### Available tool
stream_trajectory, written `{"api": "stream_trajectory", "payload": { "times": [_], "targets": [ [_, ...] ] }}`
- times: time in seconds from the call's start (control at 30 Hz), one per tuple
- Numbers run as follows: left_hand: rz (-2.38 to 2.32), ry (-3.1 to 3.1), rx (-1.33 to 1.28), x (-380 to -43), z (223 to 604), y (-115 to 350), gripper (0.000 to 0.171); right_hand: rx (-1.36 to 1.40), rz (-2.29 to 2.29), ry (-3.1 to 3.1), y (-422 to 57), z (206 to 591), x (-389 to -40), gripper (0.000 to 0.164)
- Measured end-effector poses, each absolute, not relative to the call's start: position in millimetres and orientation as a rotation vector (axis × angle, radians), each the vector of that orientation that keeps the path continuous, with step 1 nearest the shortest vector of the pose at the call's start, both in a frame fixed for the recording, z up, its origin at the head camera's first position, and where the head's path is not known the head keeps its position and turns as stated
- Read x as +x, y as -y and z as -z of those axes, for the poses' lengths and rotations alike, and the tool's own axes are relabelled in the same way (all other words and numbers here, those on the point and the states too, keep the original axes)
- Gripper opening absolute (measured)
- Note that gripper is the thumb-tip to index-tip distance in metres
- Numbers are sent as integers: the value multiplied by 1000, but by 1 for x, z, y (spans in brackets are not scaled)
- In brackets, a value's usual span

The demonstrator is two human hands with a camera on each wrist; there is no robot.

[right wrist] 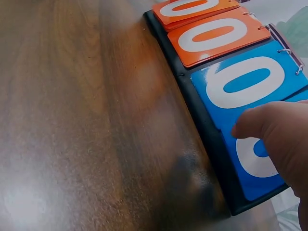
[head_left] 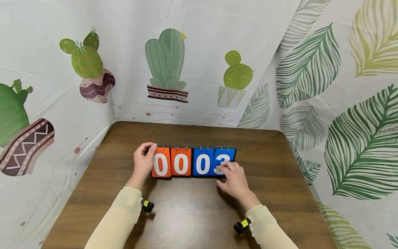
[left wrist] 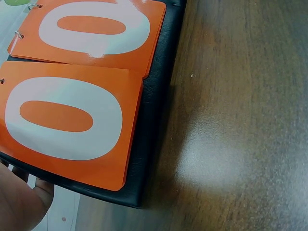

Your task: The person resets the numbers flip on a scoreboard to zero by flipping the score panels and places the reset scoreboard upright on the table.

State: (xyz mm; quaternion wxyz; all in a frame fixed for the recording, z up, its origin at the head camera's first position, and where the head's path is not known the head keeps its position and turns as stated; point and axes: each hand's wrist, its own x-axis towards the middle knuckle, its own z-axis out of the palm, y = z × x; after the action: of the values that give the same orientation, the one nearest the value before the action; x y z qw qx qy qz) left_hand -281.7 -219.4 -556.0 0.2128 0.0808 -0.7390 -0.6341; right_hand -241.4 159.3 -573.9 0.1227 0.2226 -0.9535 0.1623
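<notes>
A black flip scoreboard leans back on the table, its ringed cards reading 0 0 on orange and 0 3 on blue. At its left end, my left hand grips the edge, thumb at the upper front corner and fingers behind. My right hand is over the right end, its loosely bent fingers in front of the blue 3 card and partly covering the digit. In the right wrist view, a fingertip overlaps the border between the blue 0 card and the 3 card.
The brown wooden table extends around the scoreboard. Behind it hangs a white cloth printed with cacti, and a leaf-patterned cloth borders the right side. Small black wrist devices sit below both sleeves.
</notes>
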Motion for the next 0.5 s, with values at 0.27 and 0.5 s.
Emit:
{"api": "stream_trajectory", "payload": {
  "times": [0.27, 0.5],
  "targets": [
    [1758, 2006, 173, -289, 567, 224, 25, 567, -497, 2782, -152, 576, -242, 54],
    [1787, 2027, 206, -286, 562, 222, 24, 580, -1263, 2804, -154, 545, -245, 45]
  ]
}}
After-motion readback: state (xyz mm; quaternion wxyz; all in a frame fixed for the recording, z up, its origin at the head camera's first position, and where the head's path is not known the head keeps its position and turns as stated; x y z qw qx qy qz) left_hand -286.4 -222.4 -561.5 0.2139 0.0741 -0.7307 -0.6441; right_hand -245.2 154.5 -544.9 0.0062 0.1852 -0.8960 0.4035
